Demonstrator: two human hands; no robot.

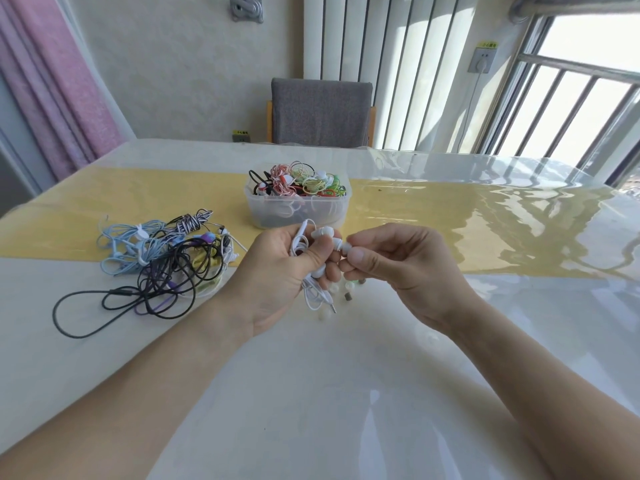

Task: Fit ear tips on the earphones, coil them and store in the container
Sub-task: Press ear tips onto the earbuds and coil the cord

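My left hand (277, 268) is curled tight round the white earphones (313, 271), right hand (391, 261) pinching an earbud (341, 244) above the table (311, 375).

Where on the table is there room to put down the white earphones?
Bare cloth lies near the table edge, under both forearms, and right of the container. It is crowded left, by the earphone pile, and under the hands, where loose ear tips lie.

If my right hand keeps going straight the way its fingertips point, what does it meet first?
Most likely the white earbud that the right hand is pinching at its tip, then the left hand gripping the white earphones. Depth looks matched, though one view can't confirm.
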